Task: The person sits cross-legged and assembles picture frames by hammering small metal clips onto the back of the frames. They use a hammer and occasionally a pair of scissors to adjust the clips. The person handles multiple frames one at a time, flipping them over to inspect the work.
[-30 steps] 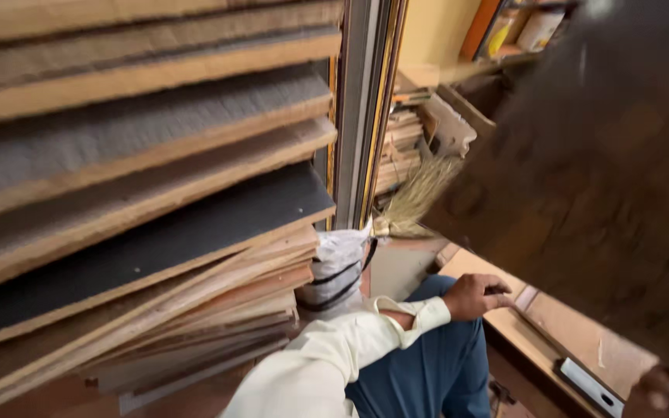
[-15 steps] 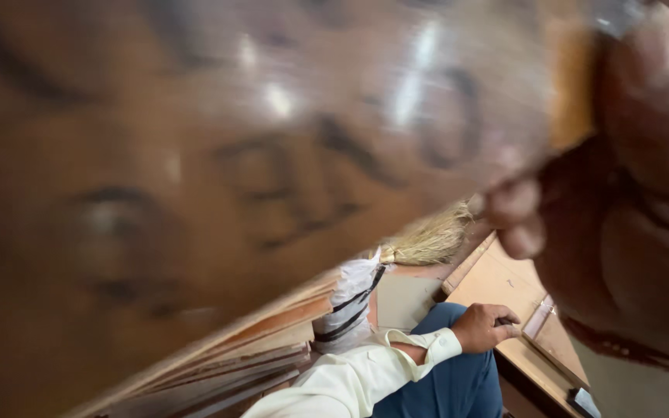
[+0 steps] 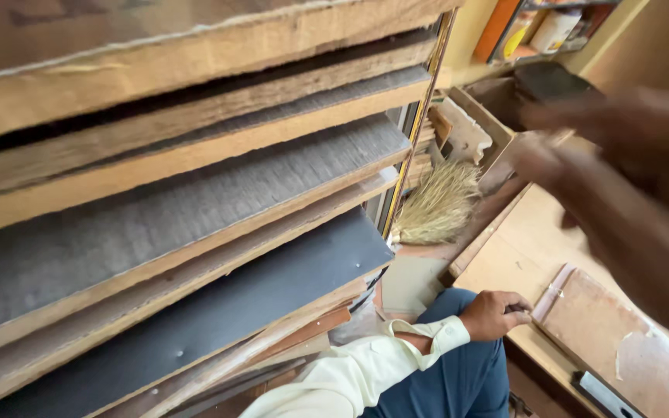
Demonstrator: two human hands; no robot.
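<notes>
Right grip: our right hand (image 3: 621, 147) is up in the air at the right edge, blurred; we can't tell if the fingers are spread or curled, and we see nothing in it.
Left grip: not in the shot at all.
Nearest thing: a stack of boards (image 3: 180, 193) leaning at a tilt fills the left side, raw pale edges facing us, some faces dark grey, some brown; our hand is well apart from it.
Broom: a straw broom head (image 3: 437, 203) sits just beside the stack's right edge, below our hand.
Other person: someone in a cream sleeve (image 3: 365, 364) and blue trousers (image 3: 458, 371) is down below us, their hand (image 3: 495, 313) resting on the edge of the desk (image 3: 520, 255).
On the desk: a flat brown panel (image 3: 621, 348) with chipped pale patches lies just beside that hand, and a dark tool (image 3: 602, 393) pokes in near the bottom edge.
Back: a shelf (image 3: 536, 31) with bottles, top right.
</notes>
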